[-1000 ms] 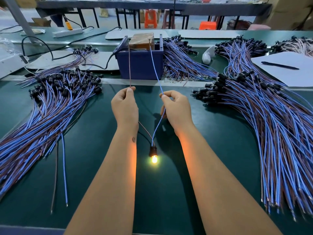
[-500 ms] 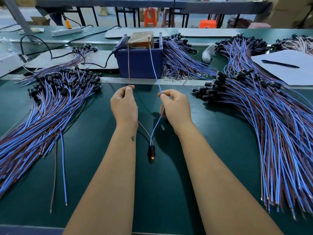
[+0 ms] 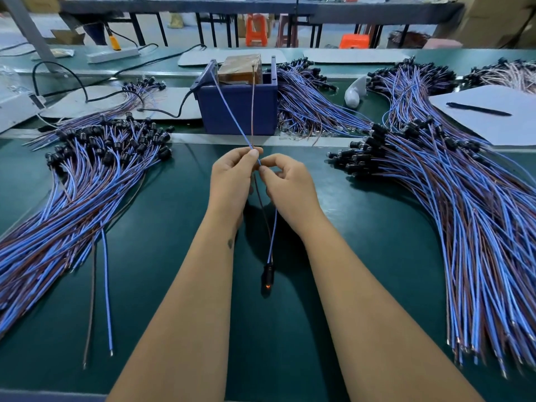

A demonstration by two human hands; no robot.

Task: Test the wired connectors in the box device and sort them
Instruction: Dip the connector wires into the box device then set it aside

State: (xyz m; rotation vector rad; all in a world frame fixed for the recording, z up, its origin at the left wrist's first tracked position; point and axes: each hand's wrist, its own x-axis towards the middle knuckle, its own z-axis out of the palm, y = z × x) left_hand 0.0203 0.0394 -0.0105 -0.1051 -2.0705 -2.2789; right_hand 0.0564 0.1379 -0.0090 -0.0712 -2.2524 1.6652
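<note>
While both hands pinch the two wires together above the mat, left hand (image 3: 232,181) beside right hand (image 3: 290,187), the lamp connector (image 3: 267,278) hangs below; lift the ends clear of the blue box (image 3: 237,111) before sorting.

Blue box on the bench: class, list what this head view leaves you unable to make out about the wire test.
- Inside the blue box: hidden by its front wall.
- Wire tips: too small.
- Right hand fingertips' hold on the wire: hidden behind left hand.
- Right pile: cut off by the frame edge.
</note>
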